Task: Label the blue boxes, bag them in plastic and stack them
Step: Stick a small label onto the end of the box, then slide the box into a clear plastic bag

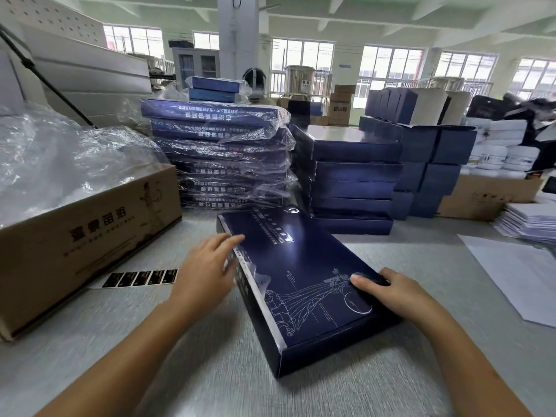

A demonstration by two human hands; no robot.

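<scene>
Underneath, table: flat grey top with a fine woven grain.
Carton: brown cardboard, printed side, at the left edge; crinkled clear plastic heaps out of it.
Bagged stack: flat blue boxes in glossy wrinkled film, far centre.
Bare stack: matte blue boxes without film, just right of the bagged one.
Blue box: flat rectangular card, smooth with a slight sheen, lying lid-up on the table in front of both stacks. Its long axis runs diagonally from far-left to near-right, with a white line drawing at the near end.
Right hand: grips the box's right long edge, thumb flat on the lid, fingers curled over the side.
Left hand: motion-blurred, fingers straight and spread at the box's left long edge.
Label strip: a row of dark glossy stickers, between carton and left hand.
</scene>
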